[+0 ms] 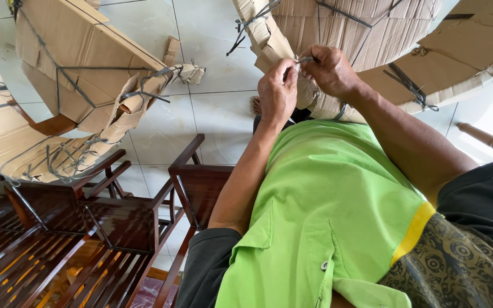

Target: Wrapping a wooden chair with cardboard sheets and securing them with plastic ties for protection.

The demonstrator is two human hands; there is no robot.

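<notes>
Cardboard, brown and creased, wraps the bundle [292, 43] at the far middle of the scene, bound with dark plastic strapping. Both hands meet on it: the left hand [278, 91] has its fingers closed, pinching a thin grey strap [303, 59] against the torn cardboard edge, and the right hand [329, 69] is clamped on the same strap just beside it, so the band is held taut between the two. That close, two-handed pinch suits a strip so narrow and slippery. The arms reach out over a bright green shirt [326, 211] with a yellow trim. To the far left lies another cardboard-wrapped package [81, 63], its straps loose and its corner padding ragged. Near left stand dark, glossy wooden chairs [87, 228] with slatted seats, on a pale tiled floor [212, 114].
</notes>
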